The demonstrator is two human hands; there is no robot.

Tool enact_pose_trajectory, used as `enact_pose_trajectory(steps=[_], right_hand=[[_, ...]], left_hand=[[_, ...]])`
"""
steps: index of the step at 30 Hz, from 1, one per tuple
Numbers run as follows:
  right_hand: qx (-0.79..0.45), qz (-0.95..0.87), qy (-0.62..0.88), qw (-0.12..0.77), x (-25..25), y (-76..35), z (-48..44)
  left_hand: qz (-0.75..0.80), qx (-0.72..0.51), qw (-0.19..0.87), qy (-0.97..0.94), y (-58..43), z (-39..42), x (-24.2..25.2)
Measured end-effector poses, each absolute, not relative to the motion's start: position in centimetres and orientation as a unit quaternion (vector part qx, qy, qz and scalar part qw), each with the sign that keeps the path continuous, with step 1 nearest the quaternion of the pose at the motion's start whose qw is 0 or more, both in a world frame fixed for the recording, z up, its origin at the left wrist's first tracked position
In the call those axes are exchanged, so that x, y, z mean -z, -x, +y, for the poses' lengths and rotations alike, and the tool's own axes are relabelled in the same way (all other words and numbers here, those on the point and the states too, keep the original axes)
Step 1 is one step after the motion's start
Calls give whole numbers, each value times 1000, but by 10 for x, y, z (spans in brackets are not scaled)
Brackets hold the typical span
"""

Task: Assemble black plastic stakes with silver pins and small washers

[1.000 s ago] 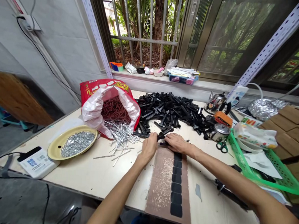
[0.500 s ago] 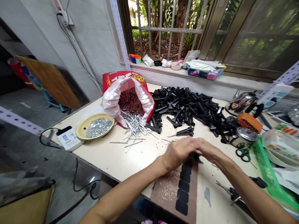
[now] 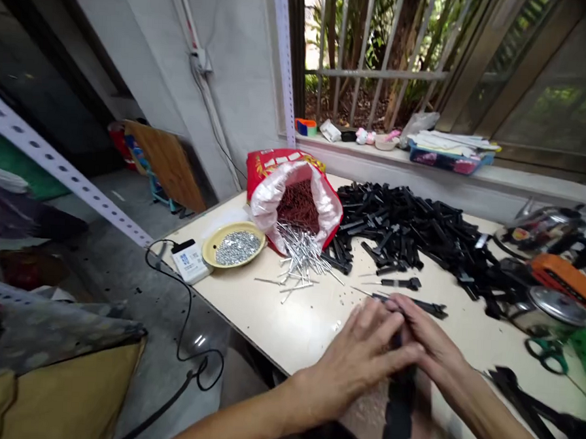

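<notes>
My left hand [image 3: 354, 363] and my right hand [image 3: 431, 338] meet above a brown board [image 3: 423, 416] at the table's front edge. Bent fingers of both hands close around a black plastic part [image 3: 395, 339], mostly hidden between them. A strip of black pads [image 3: 398, 418] runs along the board below. Just beyond my fingertips lie a black part with a thin metal pin [image 3: 401, 283] and another long black piece [image 3: 423, 307]. Behind them spreads a large heap of black plastic parts [image 3: 401, 218].
Silver nails [image 3: 304, 253] spill from a red bag [image 3: 263, 172]. Left of it are a yellow plate [image 3: 207, 251] of small metal pieces and a white box [image 3: 191, 263]. To the right are green scissors [image 3: 548, 354], a lidded metal pot [image 3: 546, 311], an orange case [image 3: 565, 279] and more black tools [image 3: 533, 402].
The view has swung left, so the table contents appear farther right. My hands look nearer and lower, with the left fingers more visible. Pinned black pieces beyond my hands are now uncovered.
</notes>
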State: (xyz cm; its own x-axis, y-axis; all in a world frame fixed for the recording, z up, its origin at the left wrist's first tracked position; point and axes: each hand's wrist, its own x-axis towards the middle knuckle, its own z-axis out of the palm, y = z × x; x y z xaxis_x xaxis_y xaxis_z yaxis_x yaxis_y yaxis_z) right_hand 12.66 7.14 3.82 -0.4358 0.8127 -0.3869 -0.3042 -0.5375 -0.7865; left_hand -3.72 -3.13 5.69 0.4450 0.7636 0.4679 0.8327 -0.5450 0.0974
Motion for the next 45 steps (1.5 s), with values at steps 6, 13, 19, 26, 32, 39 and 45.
enact_pose_trajectory(steps=[6,13,19,26,32,39,45], right_hand=[[-849,-127,397,325,-37,-134,85],[-858,-75,426,276,-16,-128,65],[-884,-48,401,236,-11,-122,61],[-890,-71,393,219,-17,-108,45],[-890,-82,387,226,-24,-106,36],[-895,-55,380,227,-22,-113,30],[-888,-48,390,239,-32,-114,24]], left_hand=[[-848,188,94,487,217,-1,-67],[-942,61,-54,326,330,14,-40],[-917,90,-90,377,343,20,-18],[-877,203,-124,417,342,20,-12],[-840,345,-170,382,337,16,-24],[-804,459,-295,237,350,11,-29],[-723,542,-356,240,345,6,-56]])
